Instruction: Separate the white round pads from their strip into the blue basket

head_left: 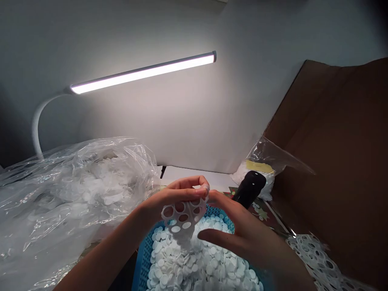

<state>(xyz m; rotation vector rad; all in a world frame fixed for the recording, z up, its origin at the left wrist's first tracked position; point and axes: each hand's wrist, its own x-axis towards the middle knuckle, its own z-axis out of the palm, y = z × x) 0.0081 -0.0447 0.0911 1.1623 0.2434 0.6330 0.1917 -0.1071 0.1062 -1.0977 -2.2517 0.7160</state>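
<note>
A strip of white perforated sheet (182,218), punched with rows of round holes, hangs from the left hand (168,200), its lower end reaching down to the heap of loose white discs (194,262). The left hand's fingers (189,190) curl closed over the strip's top edge, pinching it. The right hand (244,236) sits just beside the strip with its fingers (220,238) spread open; they hold nothing, and whether a fingertip touches the strip cannot be told.

The discs fill a blue plastic mesh basket (142,258) beneath both hands. To the left, a large clear plastic bag (75,190) holds more white discs. To the right lie a heap of punched white scrap (318,258) and a small clear bag (263,155) with a yellow label, beside a black handle (249,188). A brown cardboard panel (333,121) rises along the right edge, and a lit LED desk lamp (142,72) arches above the work.
</note>
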